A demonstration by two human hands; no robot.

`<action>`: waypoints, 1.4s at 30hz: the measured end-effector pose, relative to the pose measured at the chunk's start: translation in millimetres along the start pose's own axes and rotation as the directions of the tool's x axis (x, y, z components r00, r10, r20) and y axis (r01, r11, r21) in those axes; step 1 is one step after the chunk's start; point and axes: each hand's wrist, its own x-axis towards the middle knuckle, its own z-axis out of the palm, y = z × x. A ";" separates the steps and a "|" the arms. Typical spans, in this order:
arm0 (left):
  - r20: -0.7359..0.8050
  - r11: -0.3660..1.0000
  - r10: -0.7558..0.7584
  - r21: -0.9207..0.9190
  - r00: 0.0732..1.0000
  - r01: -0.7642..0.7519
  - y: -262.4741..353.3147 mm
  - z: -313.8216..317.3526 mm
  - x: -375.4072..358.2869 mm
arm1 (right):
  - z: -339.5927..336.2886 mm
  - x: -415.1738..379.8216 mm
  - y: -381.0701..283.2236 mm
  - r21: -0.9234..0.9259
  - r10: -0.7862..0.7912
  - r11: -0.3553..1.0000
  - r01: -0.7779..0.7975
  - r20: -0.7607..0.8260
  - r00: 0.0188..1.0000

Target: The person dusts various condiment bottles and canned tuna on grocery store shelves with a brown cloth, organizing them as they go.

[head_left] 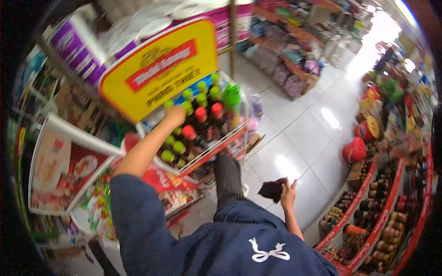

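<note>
My left hand (pixel 175 116) reaches in among sauce bottles with its fingers curled. It is up against the green-capped bottles (pixel 187 107), and whatever is inside its grip is hidden. Red-capped bottles (pixel 201 115) stand upright just to its right, with more green caps (pixel 168 156) nearer to me. All of them sit in a white display rack (pixel 212 152) with a red front strip. A yellow sign (pixel 159 64) rises behind them. Low on my right, away from the rack, my right hand (pixel 288 193) is closed on a dark cloth (pixel 272 190) that hangs from its fingers.
Purple-and-white paper rolls (pixel 79 43) are stacked behind the sign. A white-framed display panel (pixel 69 168) stands at the left. Curved shelves (pixel 368 216) with many jars and bottles line the right. A tiled aisle (pixel 294 129) runs between, with a red round container (pixel 354 150) beside it.
</note>
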 end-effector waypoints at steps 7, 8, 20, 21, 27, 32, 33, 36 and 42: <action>0.215 0.971 -0.043 0.240 0.976 -0.010 -27.1 41.5 -5.4 | -5.6 -14.6 -20.2 -0.027 0.024 0.999 -0.024 0.015 1.000; 0.236 0.975 -0.031 0.219 0.971 -0.022 -28.8 41.0 -8.2 | -1.5 -19.5 -18.2 0.060 0.029 0.998 -0.030 0.016 0.999; -0.094 0.974 -0.056 -0.225 0.994 0.034 -17.5 -128.8 -66.8 | -22.1 -11.6 -8.5 0.397 0.374 0.834 -0.383 0.104 0.922; -0.238 0.962 -0.031 -0.270 0.971 -0.036 -12.7 -150.4 -87.6 | -30.3 -9.6 -11.5 0.436 0.382 0.806 -0.401 0.135 0.914; -0.703 0.909 -0.016 -0.306 0.711 -0.283 8.5 -205.3 -139.6 | -87.2 28.9 -48.5 0.640 -0.160 0.767 -0.049 0.265 0.951; -0.768 0.583 0.381 -0.232 0.514 -0.779 81.0 -140.4 -112.8 | -139.2 42.7 -168.9 0.950 -0.514 0.298 -0.095 0.244 0.823; -0.780 0.524 0.371 -0.273 0.504 -0.807 90.9 -123.6 -113.0 | -137.6 40.1 -189.9 0.951 -0.561 0.305 0.051 0.136 0.816; -0.751 0.386 0.364 -0.416 0.551 -0.823 96.7 -108.9 -129.3 | -128.1 36.6 -236.6 0.869 -0.767 0.314 0.382 -0.004 0.641; -0.738 0.229 0.293 -0.562 0.607 -0.795 87.9 -122.2 -142.6 | -104.4 6.0 -270.4 0.977 -0.624 0.211 0.025 0.115 0.773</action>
